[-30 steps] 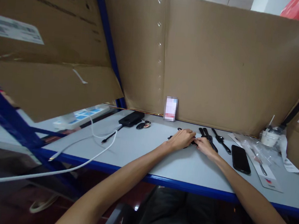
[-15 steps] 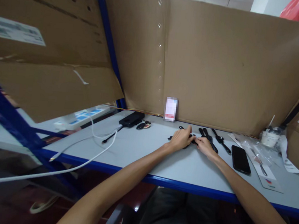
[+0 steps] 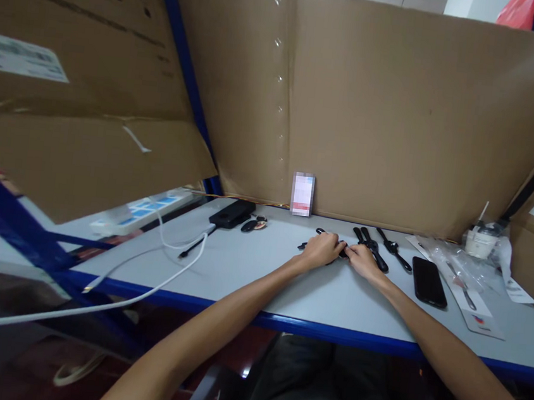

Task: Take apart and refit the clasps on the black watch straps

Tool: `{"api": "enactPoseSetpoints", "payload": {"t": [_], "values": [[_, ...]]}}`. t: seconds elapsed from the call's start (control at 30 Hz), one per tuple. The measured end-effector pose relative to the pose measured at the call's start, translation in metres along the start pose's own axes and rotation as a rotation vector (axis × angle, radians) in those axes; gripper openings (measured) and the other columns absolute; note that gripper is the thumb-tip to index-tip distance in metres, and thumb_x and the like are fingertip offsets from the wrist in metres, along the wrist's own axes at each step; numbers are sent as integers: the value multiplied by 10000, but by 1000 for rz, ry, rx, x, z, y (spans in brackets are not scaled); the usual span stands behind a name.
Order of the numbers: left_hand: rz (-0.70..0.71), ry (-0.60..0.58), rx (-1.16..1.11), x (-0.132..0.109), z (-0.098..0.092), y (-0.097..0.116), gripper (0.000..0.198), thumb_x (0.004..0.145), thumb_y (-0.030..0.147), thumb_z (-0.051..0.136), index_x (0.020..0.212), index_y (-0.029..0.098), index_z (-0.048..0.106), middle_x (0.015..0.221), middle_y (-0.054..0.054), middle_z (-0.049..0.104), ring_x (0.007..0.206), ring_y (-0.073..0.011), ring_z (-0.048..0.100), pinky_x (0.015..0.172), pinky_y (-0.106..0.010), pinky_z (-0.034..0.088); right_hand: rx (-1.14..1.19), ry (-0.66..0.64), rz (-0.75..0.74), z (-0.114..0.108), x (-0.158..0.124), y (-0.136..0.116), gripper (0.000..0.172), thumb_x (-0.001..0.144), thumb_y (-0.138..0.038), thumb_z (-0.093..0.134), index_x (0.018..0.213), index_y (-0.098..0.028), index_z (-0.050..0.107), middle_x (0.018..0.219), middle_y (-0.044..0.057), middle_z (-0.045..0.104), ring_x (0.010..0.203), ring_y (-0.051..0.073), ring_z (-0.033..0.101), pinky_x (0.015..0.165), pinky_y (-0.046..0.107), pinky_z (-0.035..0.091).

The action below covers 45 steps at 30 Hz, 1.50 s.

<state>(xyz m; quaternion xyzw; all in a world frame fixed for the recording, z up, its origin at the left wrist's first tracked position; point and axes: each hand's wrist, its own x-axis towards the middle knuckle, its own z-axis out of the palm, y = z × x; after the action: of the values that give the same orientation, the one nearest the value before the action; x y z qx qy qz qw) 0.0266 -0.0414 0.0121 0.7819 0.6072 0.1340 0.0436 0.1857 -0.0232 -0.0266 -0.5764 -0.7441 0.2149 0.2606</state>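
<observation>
My left hand is closed around a small black part, whose ends stick out past the fingers on the far and left sides. Close beside it, my right hand pinches the same black part near the fingertips, and the two hands almost touch. Most of the held part is covered by the fingers, so its full shape is hidden. Just right of my right hand lie long black bladed pieces that look like small propellers. Another such piece, with a shiny hub in its middle, lies farther right.
A black phone lies to the right, near clear plastic packaging and a white cup. At the back, a lit phone leans on the cardboard wall. Leftward are a black box and white cable.
The view has shifted slightly. Both hands stay together on the black part; my left hand's raised thumb or finger now lies lower, nearer the part.
</observation>
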Motion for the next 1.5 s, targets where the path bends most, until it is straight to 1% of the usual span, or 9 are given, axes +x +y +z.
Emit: {"api": "enactPoseSetpoints", "payload": {"t": [0.13, 0.23, 0.47, 0.73, 0.93, 1.03, 1.13, 1.27, 1.5], "values": [[-24, -30, -64, 6, 5, -2, 409, 997, 444, 412, 908, 169, 702, 1001, -152, 753, 974, -279, 697, 740, -324, 470, -26, -2, 2, 2, 1, 1, 341, 967, -278, 510, 755, -147, 742, 694, 69, 699, 683, 179, 601, 602, 253, 321], [13, -33, -56, 6, 5, -4, 388, 1007, 428, 405, 929, 170, 683, 1008, -150, 749, 990, -287, 697, 738, -325, 467, 20, 5, 19, 3, 2, 2, 325, 961, -274, 521, 767, -137, 744, 700, 74, 701, 675, 182, 602, 600, 257, 323], [311, -4, 212, -3, -12, -20, 386, 1038, 465, 358, 1206, 177, 553, 960, -173, 733, 923, -312, 708, 784, -353, 462, 226, -19, 32, 1, 3, 5, 336, 953, -274, 507, 704, -131, 681, 576, 7, 594, 540, 132, 495, 543, 233, 291], [428, 3, 337, 0, -16, -26, 317, 1056, 389, 335, 1186, 211, 563, 1052, -162, 727, 853, -261, 718, 730, -311, 448, 248, -70, 45, -3, 0, -1, 338, 939, -268, 502, 692, -125, 682, 541, 0, 560, 522, 128, 484, 554, 240, 315], [487, -38, 393, 0, -15, -28, 241, 1025, 245, 413, 1155, 209, 613, 1014, -137, 730, 830, -243, 715, 717, -294, 442, 112, -71, 27, -6, -2, -5, 338, 937, -251, 516, 702, -117, 719, 588, 37, 633, 594, 156, 554, 592, 252, 334], [468, -19, 332, -1, -10, -27, 236, 1015, 238, 424, 1095, 190, 640, 937, -137, 735, 821, -253, 710, 721, -306, 438, 7, -49, -15, -8, -4, -8, 334, 955, -255, 512, 753, -119, 740, 704, 76, 707, 690, 181, 611, 626, 257, 343], [361, 21, 237, 0, -4, -22, 342, 1044, 321, 354, 1028, 171, 661, 866, -141, 728, 822, -267, 705, 718, -316, 431, -99, 20, -62, -10, -9, -11, 318, 976, -269, 509, 810, -134, 745, 813, 106, 743, 769, 201, 642, 646, 264, 337], [231, 43, 104, 4, 2, -18, 405, 1054, 351, 307, 997, 183, 671, 923, -137, 731, 872, -257, 698, 707, -304, 415, -140, 84, -81, -11, -16, -18, 238, 966, -308, 563, 897, -153, 731, 888, 115, 754, 821, 221, 663, 664, 268, 341], [254, 67, 103, 5, 5, -21, 339, 1048, 348, 333, 1039, 191, 633, 851, -120, 712, 800, -264, 686, 672, -310, 386, -153, 129, -91, -7, -20, -18, 142, 916, -257, 605, 913, -149, 697, 916, 128, 748, 850, 245, 661, 665, 279, 345]]}}
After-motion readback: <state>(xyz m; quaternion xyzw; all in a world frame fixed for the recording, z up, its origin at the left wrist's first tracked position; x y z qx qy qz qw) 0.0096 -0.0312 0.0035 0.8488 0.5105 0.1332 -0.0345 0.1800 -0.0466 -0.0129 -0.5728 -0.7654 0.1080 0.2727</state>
